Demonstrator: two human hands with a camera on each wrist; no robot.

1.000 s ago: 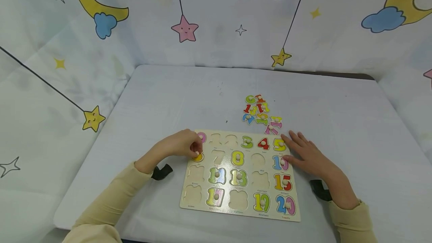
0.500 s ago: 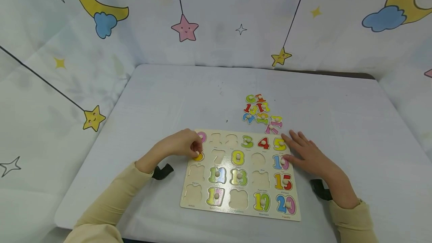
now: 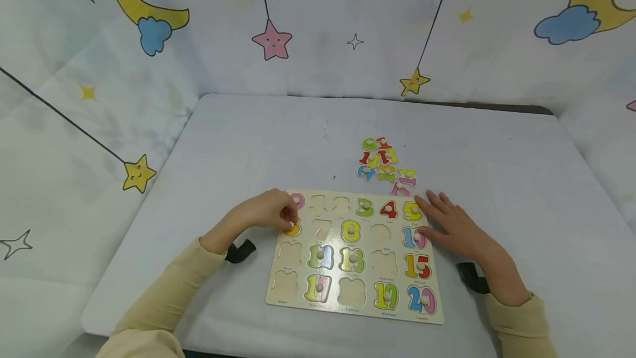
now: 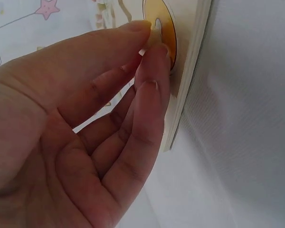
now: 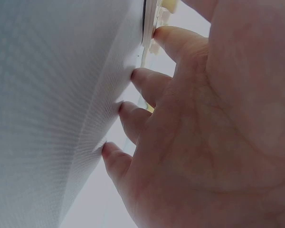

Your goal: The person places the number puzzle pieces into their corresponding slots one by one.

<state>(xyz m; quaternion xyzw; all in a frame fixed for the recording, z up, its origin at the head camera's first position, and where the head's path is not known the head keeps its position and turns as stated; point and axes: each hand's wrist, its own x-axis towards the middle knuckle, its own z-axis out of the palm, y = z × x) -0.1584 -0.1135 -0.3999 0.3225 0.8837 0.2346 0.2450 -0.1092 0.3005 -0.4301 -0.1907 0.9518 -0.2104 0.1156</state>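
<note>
In the head view, my left hand [image 3: 268, 211] is at the upper left of a wooden number puzzle board [image 3: 332, 276]. Its thumb and fingertips pinch the small knob [image 4: 156, 34] of an orange number piece [image 3: 294, 231], which lies in the second-row left slot, mostly covered by the fingers. The left wrist view shows the piece flat against the board. My right hand [image 3: 457, 228] lies spread at the board's upper right edge, beside the yellow 5 [image 3: 412, 211] and the 10 [image 3: 414, 237]. In the right wrist view, one fingertip touches the board edge and others rest on the white tabletop.
Loose number pieces [image 3: 386, 173] lie clustered beyond the board's top edge. Several slots, such as the one marked eighteen [image 3: 351, 292], hold no piece. Black curved items [image 3: 240, 251] show beside both wrists. A patterned cloth [image 3: 318, 65] stands behind the table.
Both hands keep their places, the left still on the orange piece's knob. The whole view has shifted very slightly.
</note>
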